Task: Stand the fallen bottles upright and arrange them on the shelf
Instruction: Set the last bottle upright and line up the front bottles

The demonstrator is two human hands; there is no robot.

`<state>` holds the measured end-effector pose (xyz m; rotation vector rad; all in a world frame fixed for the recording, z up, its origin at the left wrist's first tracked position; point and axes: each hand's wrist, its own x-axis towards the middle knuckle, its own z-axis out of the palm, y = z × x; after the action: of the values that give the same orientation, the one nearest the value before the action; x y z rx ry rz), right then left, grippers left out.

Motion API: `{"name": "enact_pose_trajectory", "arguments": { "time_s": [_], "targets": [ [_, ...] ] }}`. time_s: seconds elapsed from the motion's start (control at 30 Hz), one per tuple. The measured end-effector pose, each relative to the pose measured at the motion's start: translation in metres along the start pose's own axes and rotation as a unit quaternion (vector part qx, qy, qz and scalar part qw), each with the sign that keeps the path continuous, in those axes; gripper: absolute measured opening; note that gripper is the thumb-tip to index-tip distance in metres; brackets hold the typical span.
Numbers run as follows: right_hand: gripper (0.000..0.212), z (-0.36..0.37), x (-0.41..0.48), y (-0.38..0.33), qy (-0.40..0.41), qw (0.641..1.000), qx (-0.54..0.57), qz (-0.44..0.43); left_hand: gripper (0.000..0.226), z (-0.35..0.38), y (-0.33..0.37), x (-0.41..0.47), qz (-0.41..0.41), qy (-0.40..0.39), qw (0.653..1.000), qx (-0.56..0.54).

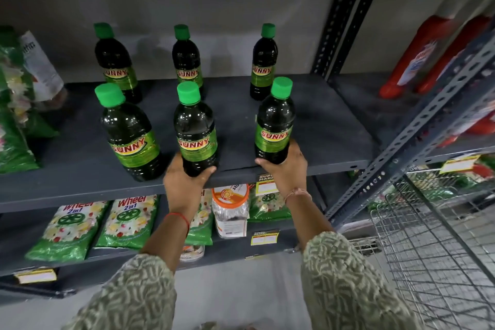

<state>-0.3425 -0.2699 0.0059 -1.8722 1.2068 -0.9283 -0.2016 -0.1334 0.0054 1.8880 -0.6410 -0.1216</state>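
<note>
Several dark bottles with green caps and green "SUNNY" labels stand upright on the dark grey shelf (pixel 334 126) in two rows. In the back row are bottles at the left (pixel 115 61), middle (pixel 186 59) and right (pixel 263 61). The front left bottle (pixel 128 134) stands free. My left hand (pixel 184 182) grips the base of the front middle bottle (pixel 195 128). My right hand (pixel 288 169) grips the base of the front right bottle (pixel 274 123). Both held bottles are upright near the shelf's front edge.
Green detergent packs (pixel 16 104) fill the shelf's left end. Red bottles (pixel 417 59) stand on the neighbouring rack to the right. Below are green "Wheel" packs (pixel 126 222) and a clear jar with an orange lid (pixel 230 211). A wire basket (pixel 434 249) sits at the lower right.
</note>
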Motion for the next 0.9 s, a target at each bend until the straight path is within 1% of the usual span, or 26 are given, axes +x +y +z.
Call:
{"name": "enact_pose_trajectory", "arguments": {
  "time_s": [0.13,0.3,0.33,0.4,0.43,0.47,0.5,0.53,0.57,0.6,0.63,0.67,0.7,0.73,0.77,0.8,0.83,0.9],
  "targets": [
    [0.063,-0.019,0.009,0.013,0.021,1.000,-0.005,0.013,0.049,0.005,0.000,0.003,0.004,-0.006,1.000,0.006],
    [0.067,-0.021,0.010,0.017,0.020,1.000,0.002,0.017,0.050,0.006,-0.004,0.004,0.014,-0.004,1.000,0.009],
    [0.070,-0.020,0.010,0.017,0.014,1.000,0.003,0.016,0.050,0.006,-0.004,0.004,0.015,-0.006,1.000,0.008],
    [0.088,-0.018,0.006,0.021,0.013,0.999,0.022,0.020,0.052,0.004,-0.004,0.005,0.016,-0.023,1.000,0.003],
    [0.098,-0.016,0.000,0.023,0.022,0.999,0.035,0.024,0.052,0.003,-0.004,0.004,0.017,-0.033,0.999,-0.002],
    [0.102,-0.013,-0.009,0.022,0.043,0.998,0.044,0.026,0.051,-0.001,-0.006,0.002,0.015,-0.037,0.999,-0.013],
    [0.098,-0.010,-0.021,0.021,0.077,0.996,0.048,0.016,0.050,-0.005,-0.007,-0.002,0.013,-0.031,0.999,-0.030],
    [0.088,-0.004,-0.035,0.017,0.119,0.992,0.043,-0.014,0.049,-0.011,-0.011,-0.006,0.011,-0.009,0.999,-0.040],
    [0.076,0.004,-0.049,0.010,0.154,0.986,0.033,-0.053,0.050,-0.018,-0.014,-0.011,0.016,0.030,0.999,-0.035],
    [0.067,0.013,-0.062,0.001,0.172,0.980,0.032,-0.091,0.053,-0.025,-0.018,-0.017,0.025,0.076,0.997,-0.017],
    [0.065,0.024,-0.071,-0.006,0.166,0.978,0.035,-0.119,0.058,-0.033,-0.022,-0.021,0.032,0.125,0.992,-0.001],
    [0.068,0.034,-0.074,-0.016,0.128,0.982,0.042,-0.134,0.064,-0.039,-0.025,-0.022,0.032,0.169,0.985,0.012],
    [0.075,0.044,-0.071,-0.026,0.065,0.988,0.053,-0.128,0.073,-0.045,-0.027,-0.018,0.023,0.196,0.980,0.019],
    [0.084,0.054,-0.065,-0.036,-0.011,0.992,0.060,-0.110,0.084,-0.051,-0.032,-0.011,0.008,0.201,0.979,0.024],
    [0.094,0.063,-0.057,-0.045,-0.081,0.991,0.060,-0.090,0.093,-0.055,-0.034,-0.003,-0.013,0.190,0.981,0.024],
    [0.100,0.071,-0.048,-0.052,-0.129,0.987,0.054,-0.076,0.098,-0.059,-0.037,0.006,-0.035,0.166,0.985,0.017],
    [0.101,0.078,-0.039,-0.056,-0.153,0.985,0.045,-0.069,0.098,-0.061,-0.039,0.014,-0.045,0.134,0.990,0.001],
    [0.093,0.087,-0.029,-0.060,-0.160,0.985,0.023,-0.061,0.085,-0.065,-0.041,0.025,-0.056,0.085,0.994,-0.032]
  ]
}}
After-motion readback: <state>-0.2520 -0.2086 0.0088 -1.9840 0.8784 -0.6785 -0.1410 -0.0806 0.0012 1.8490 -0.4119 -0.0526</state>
